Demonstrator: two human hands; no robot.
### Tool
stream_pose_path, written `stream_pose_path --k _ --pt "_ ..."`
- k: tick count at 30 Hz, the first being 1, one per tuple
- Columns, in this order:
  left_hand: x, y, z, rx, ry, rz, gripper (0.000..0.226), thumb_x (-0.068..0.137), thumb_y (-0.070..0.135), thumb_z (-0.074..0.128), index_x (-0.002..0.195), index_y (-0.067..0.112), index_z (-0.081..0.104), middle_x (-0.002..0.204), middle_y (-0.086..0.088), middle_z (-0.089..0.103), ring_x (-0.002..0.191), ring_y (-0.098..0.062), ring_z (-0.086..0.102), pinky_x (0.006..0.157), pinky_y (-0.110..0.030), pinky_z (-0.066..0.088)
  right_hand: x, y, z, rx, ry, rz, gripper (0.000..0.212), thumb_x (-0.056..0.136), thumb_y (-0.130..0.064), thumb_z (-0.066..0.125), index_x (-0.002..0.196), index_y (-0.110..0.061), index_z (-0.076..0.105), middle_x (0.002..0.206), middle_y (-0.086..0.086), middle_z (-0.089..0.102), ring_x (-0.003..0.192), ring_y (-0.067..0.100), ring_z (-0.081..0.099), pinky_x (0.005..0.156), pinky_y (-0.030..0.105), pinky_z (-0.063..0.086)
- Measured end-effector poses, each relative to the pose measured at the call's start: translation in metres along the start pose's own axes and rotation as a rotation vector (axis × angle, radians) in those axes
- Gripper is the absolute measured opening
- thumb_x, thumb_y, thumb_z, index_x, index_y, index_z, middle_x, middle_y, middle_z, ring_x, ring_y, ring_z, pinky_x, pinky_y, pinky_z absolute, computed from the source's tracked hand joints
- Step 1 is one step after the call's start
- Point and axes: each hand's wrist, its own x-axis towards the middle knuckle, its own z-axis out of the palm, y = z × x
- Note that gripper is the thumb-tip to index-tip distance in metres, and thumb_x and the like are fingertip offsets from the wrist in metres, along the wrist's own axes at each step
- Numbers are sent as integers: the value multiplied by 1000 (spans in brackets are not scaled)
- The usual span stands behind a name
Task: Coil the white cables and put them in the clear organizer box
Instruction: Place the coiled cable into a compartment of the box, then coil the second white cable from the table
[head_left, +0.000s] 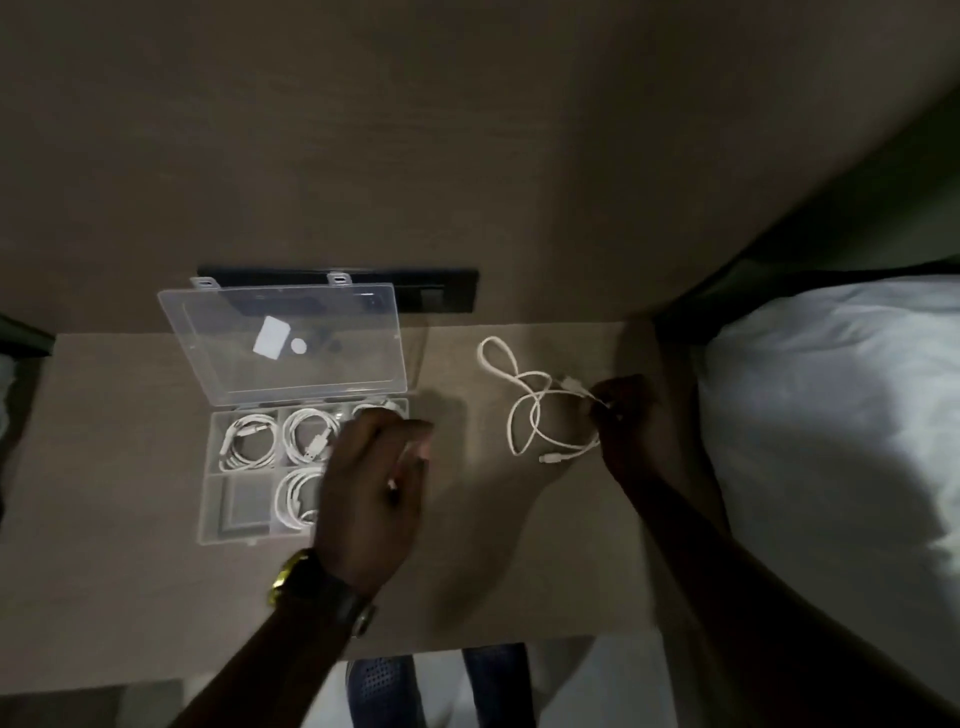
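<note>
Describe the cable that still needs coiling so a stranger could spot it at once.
Start at the clear box with its lid open on the table, then look right, toward the white pillow. The loose cable lies there on the bare tabletop, at the right hand's fingertips. Unlike the box cables, wound into tight rings inside compartments, it sprawls in open loops.

Both my forearms were bare, with no sleeves reaching into view. On my left wrist I wore a round gold-coloured metal wristwatch on a dark band with a small metal buckle. My left hand and right hand carried no rings that I could make out in the dim light.
</note>
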Motion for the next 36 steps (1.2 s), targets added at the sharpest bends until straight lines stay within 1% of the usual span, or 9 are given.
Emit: stream_pose_path --k 6,9,14,21,24,26,30,33,36 --pt "45 72 54 -62 -338 119 36 94 32 55 124 15 63 125 -5 66 117 -21 54 102 -34 41 -33 -38 -61 -30 38 -429 17 83 -11 77 99 -18 80 101 -3 72 99 10 60 85 23 49" --pt "57 97 62 -122 -465 23 32 98 40 47 89 16 66 84 -3 69 81 -19 60 74 -42 47 -30 -39 -77 72 -8 -426 12 89 -12 71 99 -15 76 95 -15 67 92 -2 60 81 15 48" --pt "72 129 43 -1441 -561 -998 29 94 33 56 69 17 56 58 4 46 58 -12 49 56 -26 41 -31 -45 -77 700 -181 20 12 96 -13 61 84 -13 61 66 1 55 51 5 54 48 18 47" --pt "80 113 25 -1917 -190 -929 18 93 14 51 92 9 68 87 0 73 93 -19 71 75 -25 57 -69 -44 -61 370 -522 -226 20 97 -44 50 92 -29 62 69 -15 58 64 7 60 60 25 50" --pt "79 102 24 -1775 -33 -785 17 91 10 50 101 7 64 97 -6 76 106 -23 71 91 -31 57 -66 -48 -68 262 -574 -354 13 96 -23 58 84 -29 58 70 -15 58 71 7 62 67 20 48" --pt "74 92 26 -1337 25 -567 16 95 7 50 103 6 64 104 -11 75 111 -25 68 99 -34 52 -64 -55 -75 231 -604 -400 9 94 -25 56 87 -30 58 74 -13 60 72 7 62 66 19 48" --pt "44 72 38 -315 -284 -174 16 97 16 50 96 17 66 91 5 74 86 -7 68 79 -25 51 -45 -72 -102 -51 -463 -647 19 94 -32 45 102 -28 62 87 -8 63 71 7 60 61 26 49" --pt "33 85 32 -688 -518 -605 20 96 6 46 84 2 63 57 -2 61 47 -11 53 48 -22 39 -23 -76 -113 -193 -295 -704 15 91 -35 54 97 -27 65 89 -6 66 80 16 66 61 35 54" --pt "29 95 18 -1108 -689 -890 21 91 12 47 82 2 63 52 -1 38 41 -11 24 43 -24 14 -10 -72 -106 -126 -252 -611 34 89 -56 52 94 -27 70 90 -8 69 80 15 68 62 36 55"
